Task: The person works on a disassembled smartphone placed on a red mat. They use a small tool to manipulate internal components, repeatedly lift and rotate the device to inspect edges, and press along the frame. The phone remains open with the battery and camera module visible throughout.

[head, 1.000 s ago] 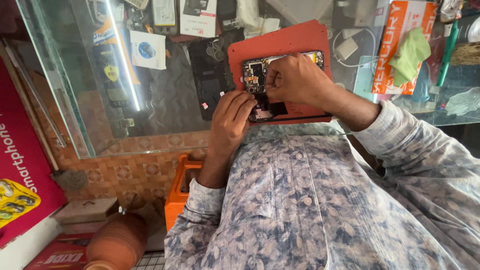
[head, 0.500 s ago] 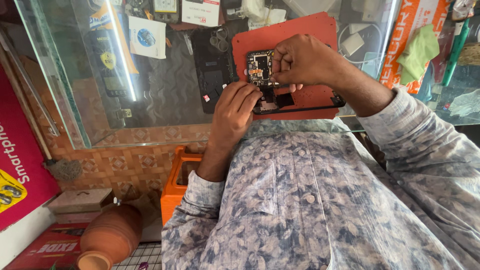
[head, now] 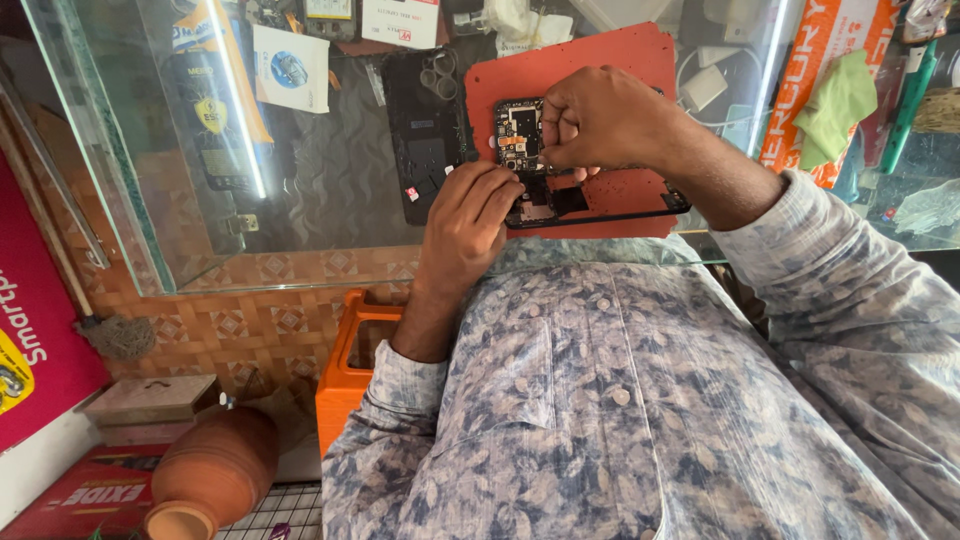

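Note:
An opened black smartphone with its circuit board exposed lies on an orange-red work mat on a glass counter. My left hand rests on the phone's near left corner, fingers curled against its edge. My right hand is over the phone's upper part, fingertips pinched together at the board; what it pinches is too small to tell. A black phone back cover lies on the glass just left of the mat.
The glass counter holds papers, a white charger, a green cloth and an orange box at the right. Below stand an orange crate, a clay pot and a red board at the left.
The view has shifted slightly. My right hand stays pinched over the phone's board and my left hand stays at its near edge; the phone has barely moved.

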